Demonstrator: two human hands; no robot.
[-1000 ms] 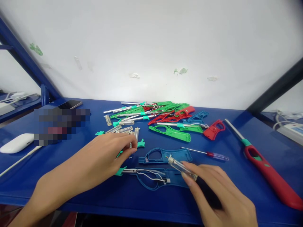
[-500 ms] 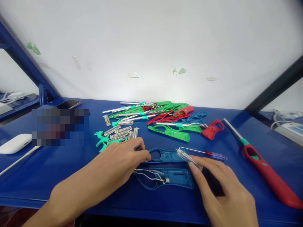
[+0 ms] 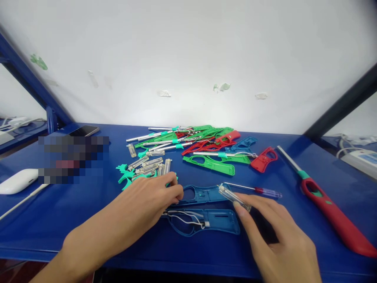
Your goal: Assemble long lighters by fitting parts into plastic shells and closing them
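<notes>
In the head view, my right hand pinches a clear lighter fuel tank between thumb and fingers, its nozzle end pointing up and left. My left hand is closed in a pinch at the left end of a blue lighter casing half; what lies between its fingertips is hidden. Nearer to me rests the other blue casing half, with white wires and a small connector in it. Just behind the fuel tank lies a screwdriver with a clear and red handle.
Several clear fuel tanks and green triggers lie behind my left hand. Green casings, red casings and metal lighter tubes are heaped farther back. A whole red lighter lies at right, a phone at left.
My left hand has shifted slightly left along the blue casing half. The right hand keeps its hold on the fuel tank, and the whole view has moved a little.
</notes>
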